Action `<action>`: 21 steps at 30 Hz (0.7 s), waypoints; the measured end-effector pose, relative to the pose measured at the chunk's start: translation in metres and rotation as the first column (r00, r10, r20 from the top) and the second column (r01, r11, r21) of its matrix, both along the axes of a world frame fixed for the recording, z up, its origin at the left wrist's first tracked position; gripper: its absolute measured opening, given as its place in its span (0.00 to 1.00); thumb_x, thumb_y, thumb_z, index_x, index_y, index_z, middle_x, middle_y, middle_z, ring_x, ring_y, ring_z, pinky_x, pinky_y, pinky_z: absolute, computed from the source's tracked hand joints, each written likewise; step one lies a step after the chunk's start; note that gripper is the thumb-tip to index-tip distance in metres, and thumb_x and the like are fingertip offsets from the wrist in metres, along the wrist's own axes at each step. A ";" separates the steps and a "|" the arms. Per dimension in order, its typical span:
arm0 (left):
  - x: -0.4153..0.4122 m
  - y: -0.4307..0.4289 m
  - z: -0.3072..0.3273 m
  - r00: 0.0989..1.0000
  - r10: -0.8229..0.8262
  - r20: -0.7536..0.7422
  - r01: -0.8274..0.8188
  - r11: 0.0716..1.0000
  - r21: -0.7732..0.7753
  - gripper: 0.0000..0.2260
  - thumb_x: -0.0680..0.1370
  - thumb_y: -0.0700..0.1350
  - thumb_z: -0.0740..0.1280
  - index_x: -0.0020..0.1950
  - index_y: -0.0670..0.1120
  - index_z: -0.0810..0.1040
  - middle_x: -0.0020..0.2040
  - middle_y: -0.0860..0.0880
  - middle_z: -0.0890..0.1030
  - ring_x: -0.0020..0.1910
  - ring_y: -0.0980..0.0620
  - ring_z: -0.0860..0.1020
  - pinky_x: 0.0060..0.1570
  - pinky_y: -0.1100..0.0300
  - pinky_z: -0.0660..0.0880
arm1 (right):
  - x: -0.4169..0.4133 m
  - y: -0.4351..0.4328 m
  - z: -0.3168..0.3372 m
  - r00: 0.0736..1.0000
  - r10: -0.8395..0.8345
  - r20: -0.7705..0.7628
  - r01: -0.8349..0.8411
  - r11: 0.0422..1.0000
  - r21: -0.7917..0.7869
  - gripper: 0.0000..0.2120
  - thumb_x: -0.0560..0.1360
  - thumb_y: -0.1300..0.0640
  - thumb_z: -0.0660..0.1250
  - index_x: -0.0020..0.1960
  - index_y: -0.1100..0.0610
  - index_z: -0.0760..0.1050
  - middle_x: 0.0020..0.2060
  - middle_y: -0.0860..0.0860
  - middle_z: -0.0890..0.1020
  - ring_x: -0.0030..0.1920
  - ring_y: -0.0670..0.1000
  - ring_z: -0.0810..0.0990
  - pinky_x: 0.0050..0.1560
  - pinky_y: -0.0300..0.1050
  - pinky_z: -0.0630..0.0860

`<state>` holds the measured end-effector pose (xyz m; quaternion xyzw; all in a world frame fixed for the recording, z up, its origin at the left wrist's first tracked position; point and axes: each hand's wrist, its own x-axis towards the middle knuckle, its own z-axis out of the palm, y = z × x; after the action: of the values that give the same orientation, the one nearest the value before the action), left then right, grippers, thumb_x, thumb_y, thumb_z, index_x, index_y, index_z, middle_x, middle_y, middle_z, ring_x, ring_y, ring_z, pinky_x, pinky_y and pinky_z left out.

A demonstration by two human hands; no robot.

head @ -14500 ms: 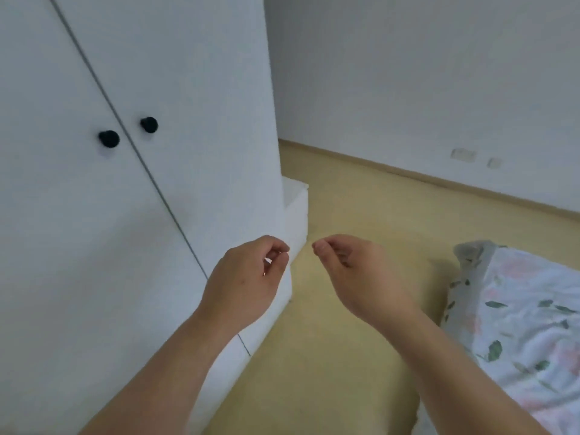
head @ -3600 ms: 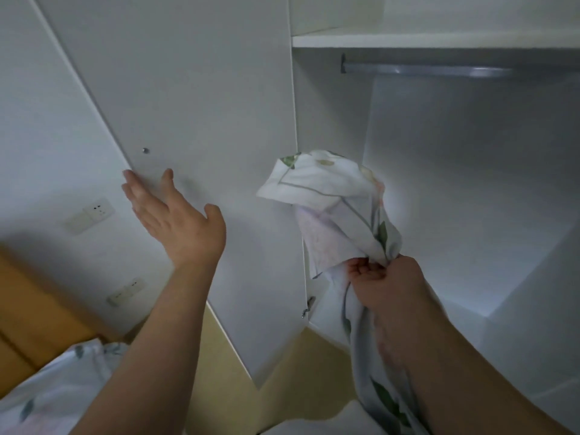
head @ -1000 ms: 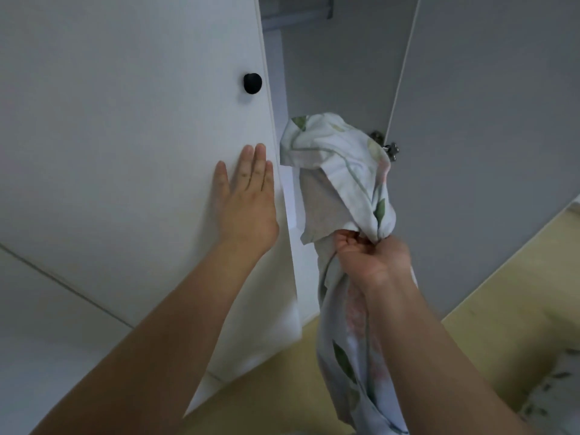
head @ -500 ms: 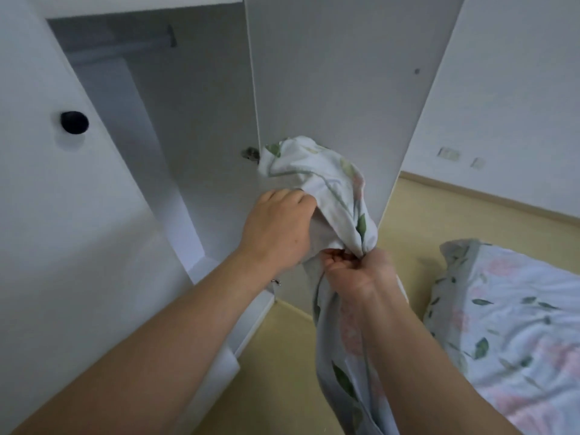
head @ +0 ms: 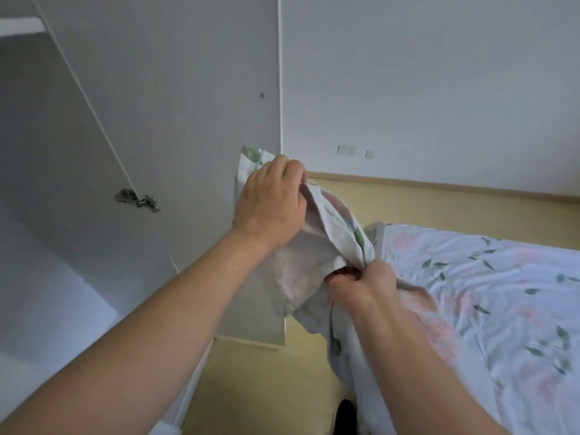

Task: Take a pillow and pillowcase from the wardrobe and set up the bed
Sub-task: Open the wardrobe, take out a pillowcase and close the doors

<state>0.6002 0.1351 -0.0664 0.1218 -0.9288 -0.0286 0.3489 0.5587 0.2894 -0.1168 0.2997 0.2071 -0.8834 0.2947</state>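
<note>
Head view. The wardrobe door [head: 175,120] stands open at left of centre. Its free vertical edge runs just beside the left hand [head: 270,202], and its lower corner hangs over the floor [head: 408,208]. A metal hinge [head: 136,199] sits on the door's inner side, next to the wardrobe interior [head: 47,183]. A strip of bare floor lies between the door and the bed [head: 502,293], whose near corner comes close to the hands. More open floor runs behind the bed to the wall [head: 439,89].

The pillowcase [head: 314,265] is held in the air between door and bed. The left hand grips its upper edge, fingers curled over the fabric. The right hand [head: 361,284], lower down, pinches a bunched fold tightly. The remainder of the cloth hangs below the right forearm.
</note>
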 end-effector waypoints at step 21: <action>-0.133 -0.045 0.009 0.508 0.428 0.747 0.207 0.781 -0.589 0.37 0.77 0.68 0.37 0.52 0.53 0.82 0.54 0.49 0.85 0.50 0.49 0.79 0.58 0.50 0.66 | -0.079 0.024 -0.029 0.995 -0.091 0.044 0.089 0.995 0.039 0.20 0.79 0.64 0.53 0.62 0.60 0.81 0.55 0.60 0.85 0.55 0.60 0.84 0.62 0.57 0.77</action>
<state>0.4672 0.0902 -0.0574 0.0630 -0.9208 0.3612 -0.1335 0.4793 0.3133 -0.1462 0.3342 0.2031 -0.8847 0.2536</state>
